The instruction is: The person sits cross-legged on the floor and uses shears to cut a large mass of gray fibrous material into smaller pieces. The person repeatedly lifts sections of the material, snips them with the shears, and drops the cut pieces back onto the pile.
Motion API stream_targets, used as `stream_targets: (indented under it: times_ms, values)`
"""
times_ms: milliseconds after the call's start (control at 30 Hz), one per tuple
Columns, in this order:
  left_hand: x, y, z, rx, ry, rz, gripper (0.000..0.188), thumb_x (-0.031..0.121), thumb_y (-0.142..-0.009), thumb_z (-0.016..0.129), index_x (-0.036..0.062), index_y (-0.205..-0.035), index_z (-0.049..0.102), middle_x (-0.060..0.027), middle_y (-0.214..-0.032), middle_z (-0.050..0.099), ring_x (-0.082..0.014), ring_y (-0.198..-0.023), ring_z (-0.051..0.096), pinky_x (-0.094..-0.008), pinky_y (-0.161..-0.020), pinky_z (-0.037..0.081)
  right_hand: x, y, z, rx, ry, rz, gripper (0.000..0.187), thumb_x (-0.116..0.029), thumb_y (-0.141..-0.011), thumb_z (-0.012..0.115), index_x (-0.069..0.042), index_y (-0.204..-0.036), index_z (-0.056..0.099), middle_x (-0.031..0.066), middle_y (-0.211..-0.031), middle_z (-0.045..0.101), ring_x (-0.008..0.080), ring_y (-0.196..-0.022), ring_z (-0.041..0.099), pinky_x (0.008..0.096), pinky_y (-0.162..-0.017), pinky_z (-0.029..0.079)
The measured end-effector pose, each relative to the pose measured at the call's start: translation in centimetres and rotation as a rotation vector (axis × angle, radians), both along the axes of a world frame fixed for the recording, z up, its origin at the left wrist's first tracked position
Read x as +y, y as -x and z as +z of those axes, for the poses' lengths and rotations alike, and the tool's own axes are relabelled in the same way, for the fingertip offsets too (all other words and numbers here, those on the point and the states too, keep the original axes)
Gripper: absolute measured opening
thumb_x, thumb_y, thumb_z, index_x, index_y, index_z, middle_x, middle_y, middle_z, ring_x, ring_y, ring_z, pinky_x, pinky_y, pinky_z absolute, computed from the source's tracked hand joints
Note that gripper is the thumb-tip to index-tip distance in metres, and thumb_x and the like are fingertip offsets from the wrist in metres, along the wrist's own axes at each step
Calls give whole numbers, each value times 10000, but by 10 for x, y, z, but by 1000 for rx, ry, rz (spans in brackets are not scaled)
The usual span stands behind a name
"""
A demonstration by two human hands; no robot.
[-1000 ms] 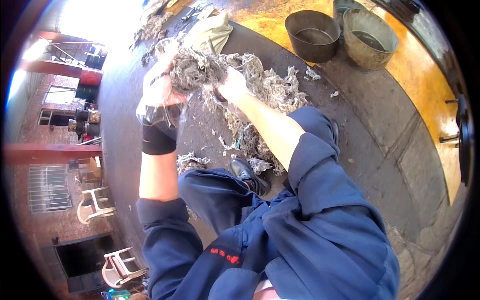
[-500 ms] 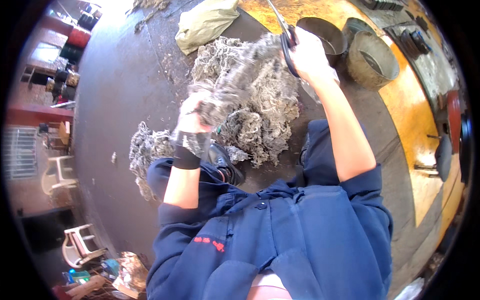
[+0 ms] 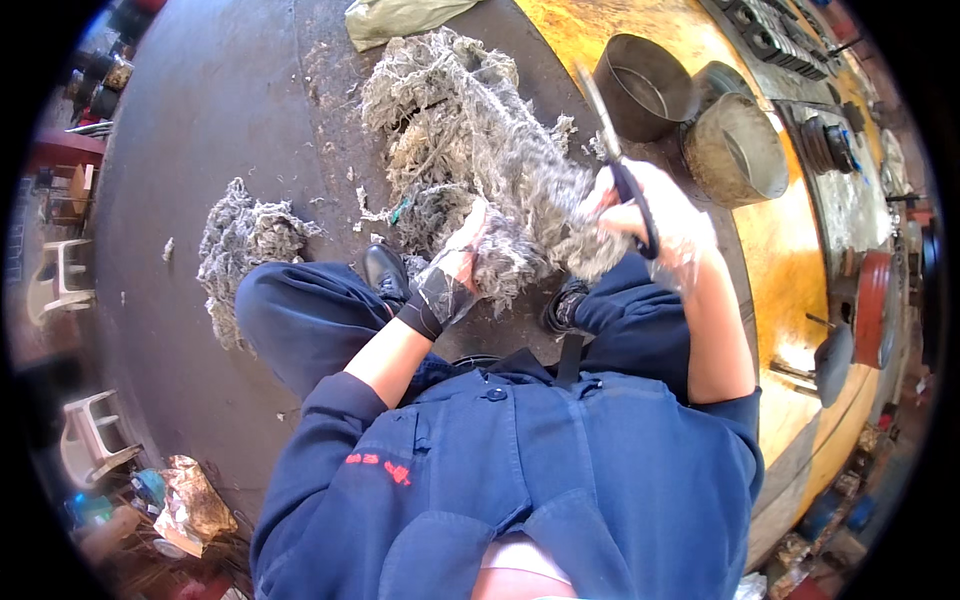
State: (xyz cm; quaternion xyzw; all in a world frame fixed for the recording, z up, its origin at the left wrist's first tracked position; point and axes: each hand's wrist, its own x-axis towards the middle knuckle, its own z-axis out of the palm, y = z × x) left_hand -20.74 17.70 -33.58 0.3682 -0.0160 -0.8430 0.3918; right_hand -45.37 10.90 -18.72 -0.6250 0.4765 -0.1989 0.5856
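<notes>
My left hand (image 3: 460,255), with a black band at the wrist, is closed on a wad of grey, stringy cotton waste (image 3: 510,255) between my feet. My right hand (image 3: 665,215) holds black-handled scissors (image 3: 624,178), their blades pointing up and away. The fingers of that hand also pinch the right end of a strand of the same waste, stretched toward my left hand. Both hands seem to wear thin clear plastic gloves. Just beyond them lies the main heap of tangled waste (image 3: 425,110). A smaller clump (image 3: 245,240) sits on the floor by my left knee.
Several round metal tubs (image 3: 645,90) stand at the far right beside a yellow floor strip (image 3: 790,270). At the top lies a pale sack (image 3: 400,20). Metal parts (image 3: 765,40) line the right edge. White chairs (image 3: 95,440) and clutter are at the left.
Both hands have come nearer to my body and to the right, drawing the waste along. My right hand still holds the scissors. The view has shifted as well.
</notes>
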Motion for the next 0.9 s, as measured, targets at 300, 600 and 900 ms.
stream_targets:
  times_ms: [300,600,900]
  values:
    - [-27,19,17,117,234,-122,611,571,-953,536,40,-1248,601,-149,-1187,657,-290,-1081,629,-446,-928,529,46,-64,-37,301,118,456,141,-95,-796,685,-17,-901,631,111,-838,708,232,-774,679,343,-697,512]
    - [-4,-38,28,-880,817,-520,331,190,-956,567,16,-1234,605,-107,-1076,680,-236,-957,653,-333,-911,522,32,-81,-45,36,217,248,133,-146,-869,628,-15,-894,638,183,-810,661,312,-744,645,396,-677,503]
    - [-48,-123,99,-1030,461,-392,385,196,-753,824,2,-1066,713,-95,-1028,734,-168,-933,662,-313,-853,498,-22,-79,-42,198,351,-188,419,-412,-773,787,-23,-850,651,117,-748,631,225,-701,600,370,-681,482]
